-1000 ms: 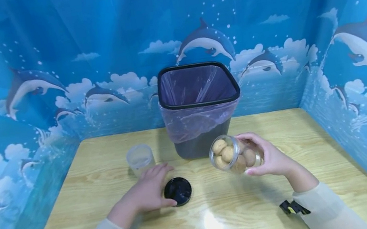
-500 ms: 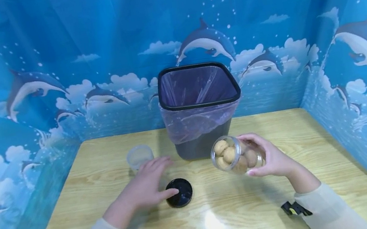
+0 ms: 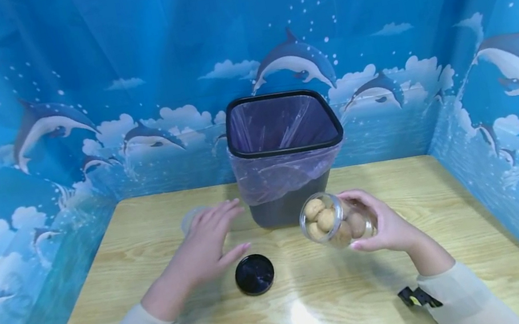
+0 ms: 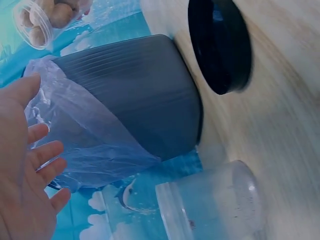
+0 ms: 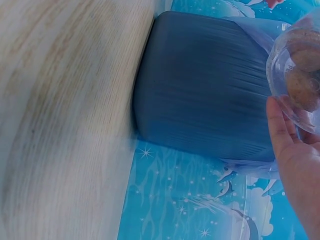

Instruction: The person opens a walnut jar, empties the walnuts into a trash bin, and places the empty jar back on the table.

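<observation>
My right hand point(image 3: 380, 224) grips a clear plastic jar point(image 3: 336, 219) tilted with its open mouth toward the left. Several round brown things, walnut-like, point(image 3: 322, 220) fill the jar; the right wrist view shows its base point(image 5: 302, 75). My left hand point(image 3: 203, 244) hovers above the table with spread fingers, holding nothing. Below and right of it lies a round black lid point(image 3: 255, 274). Behind the left hand stands an upright clear empty jar point(image 3: 189, 219), mostly hidden in the head view but plain in the left wrist view as a clear jar point(image 4: 212, 205).
A dark grey bin point(image 3: 293, 202) with a purple bag point(image 3: 282, 172) over its rim stands at the table's back, between the hands. A blue dolphin-print curtain point(image 3: 142, 61) surrounds the wooden table point(image 3: 398, 178) at the back and sides.
My left hand has lifted and moved slightly away from the black lid, over the empty jar. The right hand and its jar have stayed nearly still.
</observation>
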`<action>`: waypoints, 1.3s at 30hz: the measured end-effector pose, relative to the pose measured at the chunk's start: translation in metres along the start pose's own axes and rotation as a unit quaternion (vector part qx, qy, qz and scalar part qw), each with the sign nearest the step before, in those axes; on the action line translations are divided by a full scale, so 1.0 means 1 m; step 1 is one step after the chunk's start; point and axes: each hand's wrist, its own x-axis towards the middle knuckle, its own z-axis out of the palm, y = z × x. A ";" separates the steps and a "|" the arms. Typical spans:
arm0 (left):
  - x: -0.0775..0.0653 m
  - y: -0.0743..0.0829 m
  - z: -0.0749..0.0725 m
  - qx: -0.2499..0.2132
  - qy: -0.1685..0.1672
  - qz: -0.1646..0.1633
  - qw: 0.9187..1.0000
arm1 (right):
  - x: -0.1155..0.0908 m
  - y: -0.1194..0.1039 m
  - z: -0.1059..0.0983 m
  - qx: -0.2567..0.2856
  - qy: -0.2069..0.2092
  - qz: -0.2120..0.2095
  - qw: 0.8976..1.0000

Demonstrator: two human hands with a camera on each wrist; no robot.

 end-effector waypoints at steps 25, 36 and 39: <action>0.025 0.003 -0.040 0.030 0.086 0.025 0.996 | -0.001 -0.001 -0.001 0.005 0.002 0.011 1.000; 0.042 0.007 -0.048 0.023 0.102 0.016 0.994 | 0.000 -0.002 0.000 0.006 0.005 -0.001 1.000; 0.049 0.007 -0.050 0.018 0.112 0.025 0.993 | -0.001 -0.001 0.000 0.006 0.006 0.001 1.000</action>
